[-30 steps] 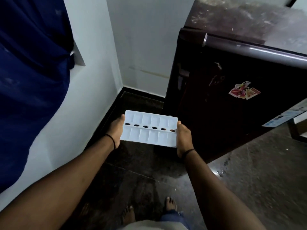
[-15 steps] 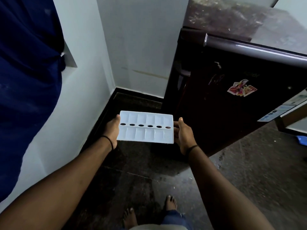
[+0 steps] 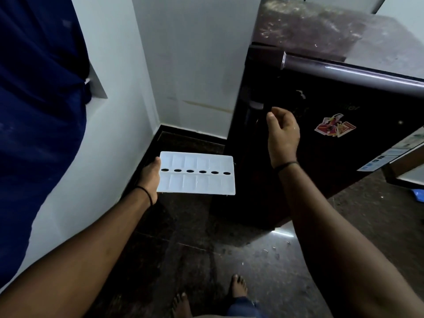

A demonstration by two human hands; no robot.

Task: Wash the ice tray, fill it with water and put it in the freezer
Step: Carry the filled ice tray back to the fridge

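**One tray in the left hand, right hand up at the fridge door**

I count one ice tray (image 3: 197, 173), white, with two rows of cells and a line of six dark oval holes along the middle. How many cells each row has I cannot say surely, the dividers are too pale. I count two hands and two bare feet (image 3: 238, 286) on the dark floor (image 3: 263, 255) at the near edge.

My left hand (image 3: 150, 177) grasps the tray at its left short end, thumb on the top rim and the fingers hidden below it. The tray is held about level, over the floor, just in front of the left lower part of the dark fridge (image 3: 321, 145). All of the tray lies to the right of this grip; its right end is free and touches nothing that I can see.

My right hand (image 3: 283, 131) is well apart from the tray, higher and farther right, in front of the fridge door. Its fingers are loosely curled and hold nothing; I cannot tell if they touch the door.

On the door there is one red and yellow sticker (image 3: 335, 126). On the left hangs one blue cloth (image 3: 34, 111) against the white wall (image 3: 183, 53). Small drops shine on the floor near the right.
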